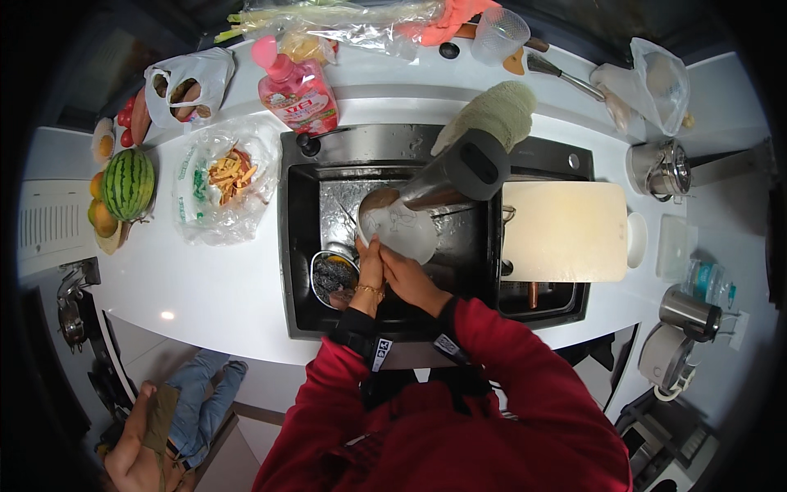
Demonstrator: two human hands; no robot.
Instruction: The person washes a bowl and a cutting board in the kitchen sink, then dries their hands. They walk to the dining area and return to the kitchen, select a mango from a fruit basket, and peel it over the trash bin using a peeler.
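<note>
A white bowl (409, 237) with thin dark line drawings is tilted over the black sink (455, 264). My left hand (370, 267) grips its near left rim, thumb uppermost. Close against it, my right hand (411, 280) holds the near edge of the bowl, its fingertips partly hidden. The dark grey faucet (458, 169) reaches over the bowl and covers part of its far side. Left of my wrist, a metal-rimmed sink strainer (332, 277) holds dark mesh and some scraps.
A cream cutting board (562, 230) spans the sink's right side. A green cloth (501, 111) lies behind the faucet. On the left are a plastic bag with peelings (227, 178), a pink pump bottle (298, 92) and a watermelon (128, 184). Another person (178, 418) is at lower left.
</note>
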